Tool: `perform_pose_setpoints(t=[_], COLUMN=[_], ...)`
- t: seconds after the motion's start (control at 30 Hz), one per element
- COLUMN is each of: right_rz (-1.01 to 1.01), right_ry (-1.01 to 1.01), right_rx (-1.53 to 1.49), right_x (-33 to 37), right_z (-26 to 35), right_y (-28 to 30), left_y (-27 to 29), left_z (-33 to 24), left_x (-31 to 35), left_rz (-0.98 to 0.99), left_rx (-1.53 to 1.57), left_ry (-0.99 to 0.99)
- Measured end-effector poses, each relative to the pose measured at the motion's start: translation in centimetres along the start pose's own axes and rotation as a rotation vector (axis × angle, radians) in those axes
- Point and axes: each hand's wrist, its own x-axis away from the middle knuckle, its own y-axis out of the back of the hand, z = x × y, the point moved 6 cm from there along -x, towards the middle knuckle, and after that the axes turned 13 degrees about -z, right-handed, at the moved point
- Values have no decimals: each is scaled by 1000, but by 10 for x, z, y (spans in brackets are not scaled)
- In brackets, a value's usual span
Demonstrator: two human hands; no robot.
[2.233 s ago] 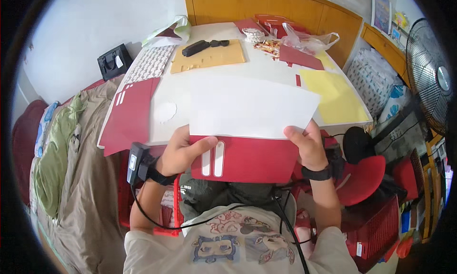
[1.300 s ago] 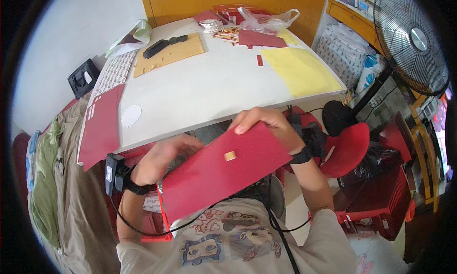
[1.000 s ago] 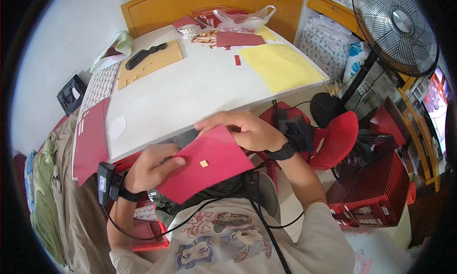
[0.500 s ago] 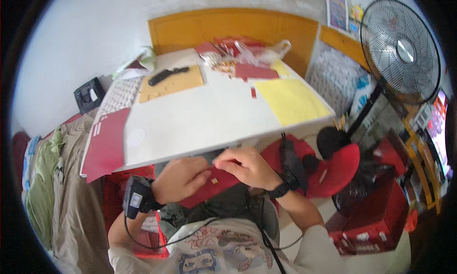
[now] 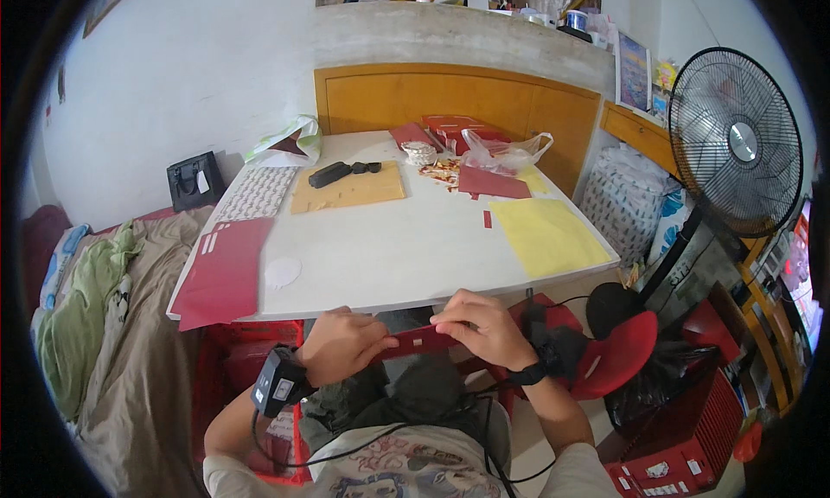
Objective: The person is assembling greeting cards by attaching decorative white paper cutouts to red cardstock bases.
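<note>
Left hand [image 5: 344, 347] pinches left end of dark-red card [image 5: 405, 344]; right hand [image 5: 484, 329] pinches right end. Card spans gap between hands, above lap, near counter's [image 5: 372, 264] front edge; small tan square [image 5: 418, 342] on it. Beyond left hand, on counter: white disc [image 5: 283, 273], red sheets [image 5: 226, 273] overhanging edge. Beyond right hand: yellow sheet [image 5: 549, 236]. Red chair [image 5: 621, 351] right of right hand.

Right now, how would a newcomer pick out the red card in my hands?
Find the white table and look just below its near edge. There, your left hand and right hand hold a red card between them. Unlike the red sheet with white bars at the table's near left corner, it shows a small tan square.
</note>
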Motion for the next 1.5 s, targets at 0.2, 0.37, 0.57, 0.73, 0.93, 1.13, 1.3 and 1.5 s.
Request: perform_pose_setpoints(t=[0.2, 0.37, 0.57, 0.73, 0.93, 1.13, 1.3, 1.5], right_rz=[52, 39, 47, 162, 89, 68, 106, 120], right_ry=[344, 360, 363, 301, 273, 357, 364, 308], right_rx=[554, 681, 737, 591, 609, 554, 524, 503], right_x=[-6, -6, -8, -4, -1, -1, 2, -9], right_z=[13, 12, 15, 11, 3, 10, 10, 13], right_y=[-19, -8, -17, -24, -4, -15, -14, -22], left_y=[-6, 5, -4, -3, 16, 1, 8, 4], left_z=[-8, -14, -5, -10, -3, -12, -23, -22], left_x=[-15, -20, -12, -17, -10, -10, -15, -23], left_rz=[-121, -195, -115, -84, -310, -131, -267, -245], left_rx=[-274, -360, -337, -390, -233, -224, -174, -90], left_ry=[-45, -23, -4, 21, -2, -125, -166, -180])
